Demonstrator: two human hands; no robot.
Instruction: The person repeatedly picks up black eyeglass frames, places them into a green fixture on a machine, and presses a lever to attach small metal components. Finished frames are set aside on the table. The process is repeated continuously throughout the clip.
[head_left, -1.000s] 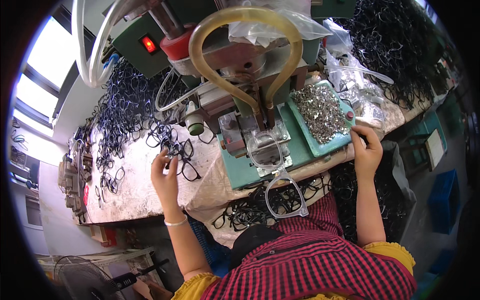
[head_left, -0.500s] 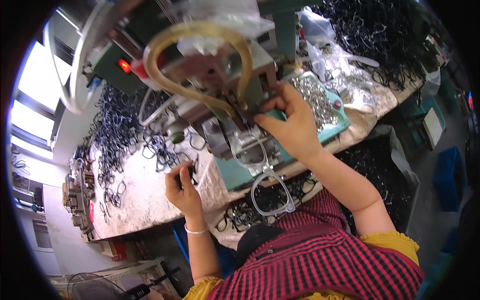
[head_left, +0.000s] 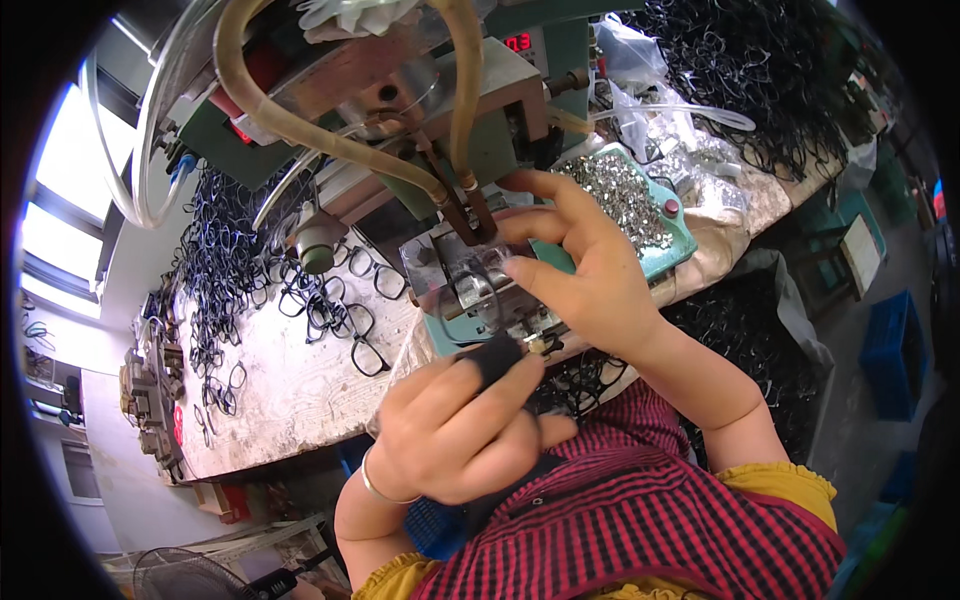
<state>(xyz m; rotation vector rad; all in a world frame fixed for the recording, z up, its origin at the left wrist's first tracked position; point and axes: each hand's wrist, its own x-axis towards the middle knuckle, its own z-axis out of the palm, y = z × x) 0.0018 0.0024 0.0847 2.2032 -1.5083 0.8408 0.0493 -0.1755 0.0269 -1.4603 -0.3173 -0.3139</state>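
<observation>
A clear eyeglass frame (head_left: 443,312) is at the metal fixture of a green bench machine (head_left: 500,170), below two copper-coloured jaws (head_left: 468,222). One rim shows, blurred; the other half is behind my left hand (head_left: 460,430). That hand is curled at the frame's lower part, a black cover (head_left: 492,360) on one finger; the exact contact is hidden. My right hand (head_left: 590,265) is beside the jaws, fingers spread, the thumb tip close to the fixture and the upper fingers near the jaws. I see nothing held between them.
A turquoise tray (head_left: 680,240) of small metal parts stands to the right. Dark eyeglass frames (head_left: 330,300) lie scattered and piled on the left of the table (head_left: 270,430); another heap (head_left: 750,80) is at the far right. Looped tan hoses (head_left: 290,125) hang before the machine. A blue crate (head_left: 892,355) stands on the floor.
My left hand has come up and right from beside the machine to the eyeglass frame, covering its lower half. My right hand has shifted slightly down, its fingers spreading wider.
</observation>
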